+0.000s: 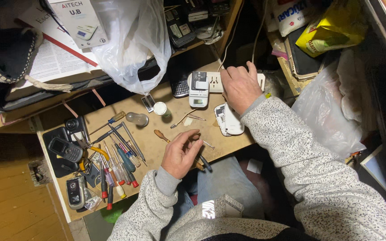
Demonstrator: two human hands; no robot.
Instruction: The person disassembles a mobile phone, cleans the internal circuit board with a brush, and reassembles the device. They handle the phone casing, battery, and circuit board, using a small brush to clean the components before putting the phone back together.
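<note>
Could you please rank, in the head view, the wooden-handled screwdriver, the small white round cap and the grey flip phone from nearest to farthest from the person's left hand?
From the left hand:
1. Wooden-handled screwdriver, right beside the fingers.
2. Small white round cap, farther up the bench, by the clear bulb.
3. Grey flip phone, far off at the bench's left corner.

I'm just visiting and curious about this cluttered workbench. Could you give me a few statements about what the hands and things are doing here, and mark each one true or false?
1. The right hand rests on the white power strip. True.
2. The left hand holds a mobile phone. False: it lies by a wooden-handled screwdriver; the dark phone sits apart at the bench's left end.
3. A row of screwdrivers lies left of the left hand. True.
4. The clear plastic bag lies flat on the floor. False: it hangs over the bench's back edge.
</note>
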